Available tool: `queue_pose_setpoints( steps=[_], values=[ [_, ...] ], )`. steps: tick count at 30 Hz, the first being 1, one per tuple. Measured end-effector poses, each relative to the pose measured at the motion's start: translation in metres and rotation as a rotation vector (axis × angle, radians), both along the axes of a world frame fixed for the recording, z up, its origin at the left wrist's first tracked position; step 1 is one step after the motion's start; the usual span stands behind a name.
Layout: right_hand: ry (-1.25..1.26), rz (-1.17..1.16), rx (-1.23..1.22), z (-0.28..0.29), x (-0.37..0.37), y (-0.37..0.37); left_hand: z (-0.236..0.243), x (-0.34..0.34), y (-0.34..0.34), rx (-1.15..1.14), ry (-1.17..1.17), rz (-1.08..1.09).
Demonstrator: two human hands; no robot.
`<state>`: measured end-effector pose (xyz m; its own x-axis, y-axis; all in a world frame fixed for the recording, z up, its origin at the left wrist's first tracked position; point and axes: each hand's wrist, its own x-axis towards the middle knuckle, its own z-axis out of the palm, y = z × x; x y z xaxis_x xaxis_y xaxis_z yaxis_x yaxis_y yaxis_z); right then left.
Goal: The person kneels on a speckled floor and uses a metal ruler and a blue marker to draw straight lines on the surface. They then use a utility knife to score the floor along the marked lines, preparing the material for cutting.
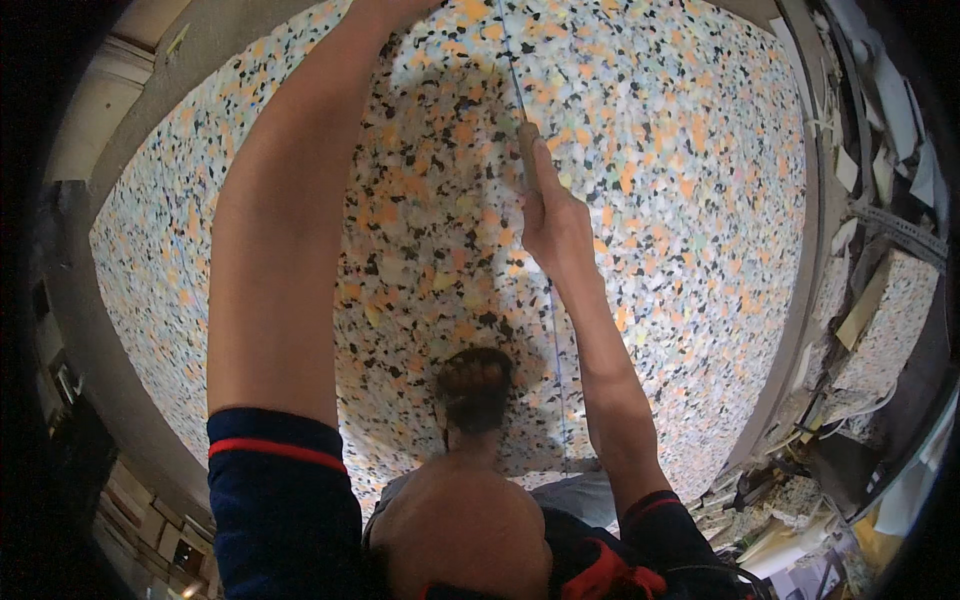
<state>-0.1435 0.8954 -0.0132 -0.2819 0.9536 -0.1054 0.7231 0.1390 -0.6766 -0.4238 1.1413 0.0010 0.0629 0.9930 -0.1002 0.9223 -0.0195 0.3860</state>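
A large foam sheet (690, 200), speckled white, orange, black and green, spreads out beneath both arms. In my right hand (560, 230) is a knife (529, 155) with a flat grey-brown handle, the fingers closed around it and the thumb laid along it. Its slim front end points away from me, along a thin blue line (556, 370) on the foam. My left hand (395, 10) reaches to the far edge of the view, over the sheet. Its fingers are mostly cut off, so what they do is hidden.
My bent bare knee (460, 530) and dark-looking foot (475, 388) are on the near part of the sheet. Speckled foam offcuts (885, 320) and mixed scraps are piled along the right. A brown surface (130, 150) borders the sheet on the left.
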Motion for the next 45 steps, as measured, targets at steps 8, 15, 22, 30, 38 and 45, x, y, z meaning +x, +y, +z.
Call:
queue_pose_setpoints(
  steps=[8,15,22,30,38,45],
  values=[
    [0.0,-0.033,-0.102,0.02,0.035,-0.074,-0.008,-0.015,0.016,-0.156,0.005,-0.029],
    [0.063,-0.038,-0.077,-0.004,0.022,-0.043,-0.016,-0.023,0.02,-0.105,-0.045,-0.069],
    [0.038,-0.018,0.012,0.021,0.051,-0.105,-0.024,-0.03,0.023,-0.038,-0.075,-0.046],
    [-0.021,-0.038,-0.162,0.005,0.044,-0.084,-0.009,-0.031,0.021,0.002,-0.042,-0.061],
    [-0.008,-0.041,-0.093,0.02,0.059,-0.126,0.008,-0.025,0.011,0.017,-0.105,-0.024],
    [-0.015,-0.043,-0.127,0.008,0.055,-0.117,0.021,-0.028,0.006,0.083,-0.074,-0.059]
  ],
)
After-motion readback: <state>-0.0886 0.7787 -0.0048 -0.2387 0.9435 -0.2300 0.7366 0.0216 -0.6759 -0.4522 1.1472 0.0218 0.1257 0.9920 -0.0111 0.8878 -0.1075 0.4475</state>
